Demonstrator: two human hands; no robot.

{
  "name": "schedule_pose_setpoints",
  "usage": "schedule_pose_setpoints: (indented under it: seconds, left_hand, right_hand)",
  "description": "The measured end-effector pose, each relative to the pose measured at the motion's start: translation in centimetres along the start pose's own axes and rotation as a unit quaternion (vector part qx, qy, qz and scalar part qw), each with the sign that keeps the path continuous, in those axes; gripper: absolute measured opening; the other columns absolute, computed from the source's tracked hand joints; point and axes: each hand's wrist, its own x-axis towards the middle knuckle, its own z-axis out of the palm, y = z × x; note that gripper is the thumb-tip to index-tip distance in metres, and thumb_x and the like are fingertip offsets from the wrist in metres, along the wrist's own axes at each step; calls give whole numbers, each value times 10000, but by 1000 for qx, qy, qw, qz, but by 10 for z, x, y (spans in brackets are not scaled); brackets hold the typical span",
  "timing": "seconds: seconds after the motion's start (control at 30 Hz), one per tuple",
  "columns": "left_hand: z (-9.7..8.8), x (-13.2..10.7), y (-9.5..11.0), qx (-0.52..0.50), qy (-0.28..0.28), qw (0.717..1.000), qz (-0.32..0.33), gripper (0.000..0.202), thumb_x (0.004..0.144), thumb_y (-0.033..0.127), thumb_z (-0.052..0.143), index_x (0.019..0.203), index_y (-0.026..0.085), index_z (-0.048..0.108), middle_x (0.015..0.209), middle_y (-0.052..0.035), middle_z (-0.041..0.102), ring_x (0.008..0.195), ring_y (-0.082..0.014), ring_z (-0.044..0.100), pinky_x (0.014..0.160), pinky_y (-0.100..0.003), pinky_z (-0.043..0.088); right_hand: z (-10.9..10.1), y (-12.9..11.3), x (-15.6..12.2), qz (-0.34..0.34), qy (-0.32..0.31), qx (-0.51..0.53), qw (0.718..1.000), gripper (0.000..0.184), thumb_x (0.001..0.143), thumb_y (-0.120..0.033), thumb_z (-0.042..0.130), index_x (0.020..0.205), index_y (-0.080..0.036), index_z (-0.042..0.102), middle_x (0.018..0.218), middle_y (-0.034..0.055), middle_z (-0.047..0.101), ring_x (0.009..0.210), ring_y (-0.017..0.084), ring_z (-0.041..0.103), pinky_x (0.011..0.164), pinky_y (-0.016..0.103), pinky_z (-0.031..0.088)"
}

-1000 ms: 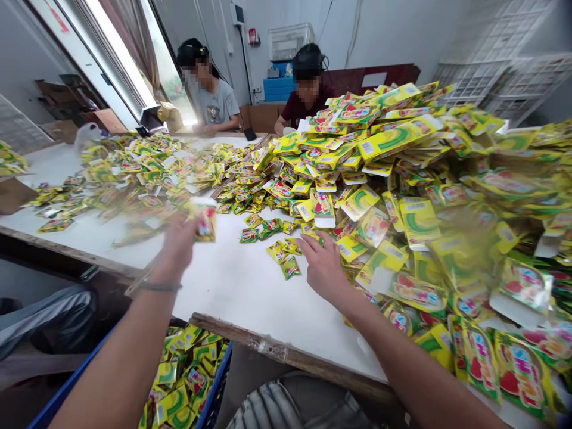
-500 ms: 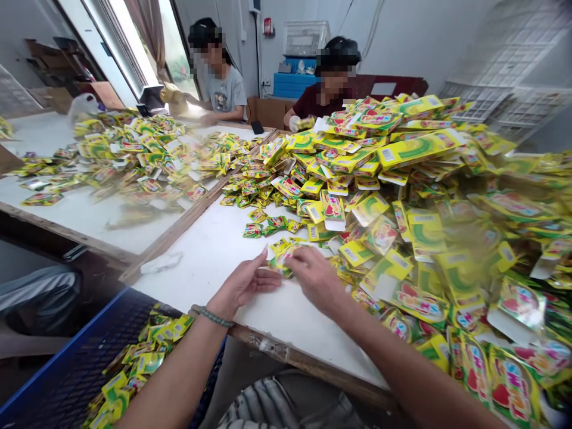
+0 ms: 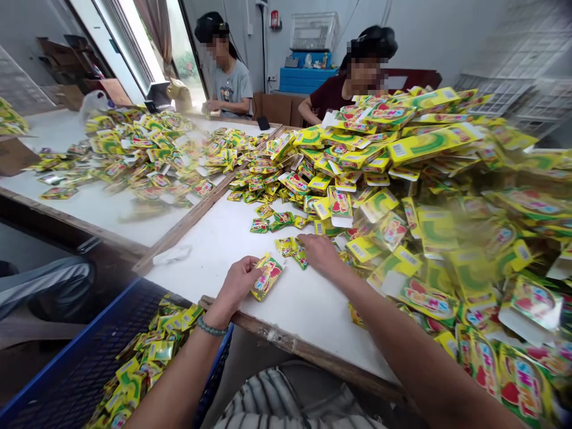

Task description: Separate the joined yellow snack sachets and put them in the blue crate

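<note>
My left hand grips a small yellow carton with colourful lettering and red fruit art, tilted just above the front of the white tabletop. A pale flap shows at its upper end. My right hand reaches over the table with fingers bent and close together. Its fingertips are at a few small yellow-and-green packets; what lies under the fingers is hidden. More small packets lie just beyond. To the right rises a large heap of flat yellow cartons.
A blue plastic crate with yellow cartons stands below the table edge at left. A wooden strip divides the table from another with a second pile. A crumpled white scrap lies near the strip. Two people sit across.
My hands have moved apart. The left now holds the carton lower and nearer the edge; the right has left it and moved to the small packets. The view has shifted slightly.
</note>
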Motion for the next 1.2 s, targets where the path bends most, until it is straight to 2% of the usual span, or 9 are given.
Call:
schedule_pose_setpoints:
  seconds: [0.17, 0.3, 0.57, 0.7, 0.87, 0.93, 1.03, 1.13, 1.2]
  left_hand:
    - [-4, -12, 9, -10, -49, 999, 1, 398, 627, 430, 758, 853, 137, 611, 729, -17, 667, 624, -136, 586, 573, -227, 435]
    - [-1, -22, 15, -40, -97, 994, -1, 430, 621, 432, 778, 890, 142, 609, 779, -27, 690, 651, -143, 610, 604, -232, 460]
    - [0, -29, 12, -12, -178, 984, 1, 384, 683, 414, 762, 926, 147, 630, 862, -34, 702, 708, -146, 634, 651, -238, 492]
    - [5, -25, 13, 6, -213, 977, -26, 361, 670, 376, 783, 914, 142, 655, 818, -28, 706, 668, -131, 630, 602, -209, 475]
    - [15, -21, 13, -52, -169, 981, -79, 429, 591, 349, 835, 918, 146, 646, 773, -20, 719, 615, -123, 639, 578, -206, 485]
    - [16, -20, 12, -74, -143, 983, -88, 466, 564, 345, 849, 924, 147, 628, 751, -23, 724, 590, -128, 644, 558, -209, 490]
    - [14, -20, 10, -94, -99, 987, -90, 481, 553, 334, 855, 917, 145, 605, 735, -28, 729, 558, -126, 647, 539, -208, 498]
    - [10, -20, 10, -105, -50, 990, -83, 500, 540, 333, 858, 919, 143, 592, 692, -12, 722, 527, -117, 639, 515, -198, 494]
    - [8, -21, 10, -109, -35, 990, -81, 512, 536, 338, 856, 926, 143, 588, 657, 1, 711, 511, -117, 633, 502, -197, 491]
  right_hand:
    - [-6, -7, -35, 84, 83, 191, 975, 297, 897, -250, 485, 1185, -193, 534, 982, 80, 683, 847, 210, 635, 711, 275, 432]
    - [-9, -18, -57, 77, 21, 337, 938, 273, 833, -382, 587, 1047, -214, 600, 779, 3, 670, 664, 172, 602, 611, 252, 413]
    - [4, -18, -61, -5, -100, 369, 924, 141, 688, -279, 717, 799, -199, 681, 706, -25, 626, 701, 150, 562, 599, 229, 357]
    - [9, -18, -64, 32, -60, 391, 918, 234, 616, -215, 746, 810, -190, 617, 645, -57, 563, 617, 117, 507, 545, 210, 320]
    - [10, -10, -62, -5, -28, 468, 883, 320, 716, -212, 674, 1018, -199, 572, 816, -22, 621, 705, 125, 557, 618, 224, 416]
    - [10, -6, -54, 41, 46, 441, 895, 280, 817, -248, 592, 1087, -181, 559, 953, 35, 643, 780, 137, 578, 702, 254, 449]
    - [13, -7, -42, 133, 121, 263, 948, 245, 885, -312, 536, 1061, -152, 596, 1016, 106, 649, 888, 195, 577, 802, 319, 437]
    - [18, -14, -37, 126, 91, 120, 981, 160, 831, -278, 619, 927, -153, 639, 1056, 136, 643, 1021, 259, 536, 851, 358, 401]
    - [20, -17, -40, 115, 68, 126, 983, 96, 805, -220, 633, 888, -171, 637, 1003, 111, 657, 965, 241, 553, 797, 332, 401]
